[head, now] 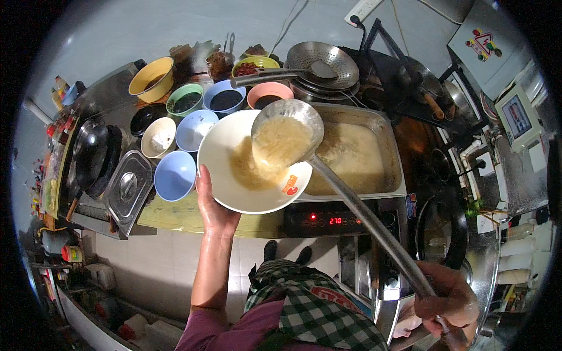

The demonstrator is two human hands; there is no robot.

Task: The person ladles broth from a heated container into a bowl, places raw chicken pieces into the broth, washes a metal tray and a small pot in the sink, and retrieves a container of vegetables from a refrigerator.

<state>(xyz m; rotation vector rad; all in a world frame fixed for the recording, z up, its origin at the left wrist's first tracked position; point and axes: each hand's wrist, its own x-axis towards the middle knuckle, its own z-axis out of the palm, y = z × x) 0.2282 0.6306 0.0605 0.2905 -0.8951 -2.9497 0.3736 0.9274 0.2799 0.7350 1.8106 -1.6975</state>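
My left hand point(215, 210) grips the near left rim of a large white bowl point(219, 162), tilted and partly filled with cloudy tan broth. The long handle of a steel ladle point(351, 202) is held in my right hand point(448, 298) at the lower right. The ladle's bowl, full of the same broth, is over the white bowl, tipped at its near edge. To its right, a rectangular steel pan point(388, 153) of broth stands behind an induction cooker's lit control panel point(331, 220). Blue bowls point(174, 175) stand left of the white bowl.
Bowls of seasonings, including a yellow one point(151, 81) and a pink one point(270, 91), line the back. Stacked strainers point(325, 61) rest behind the pan. A steel lid point(128, 186) and a black wok point(90, 153) are at left; another wok point(441, 232) is at right.
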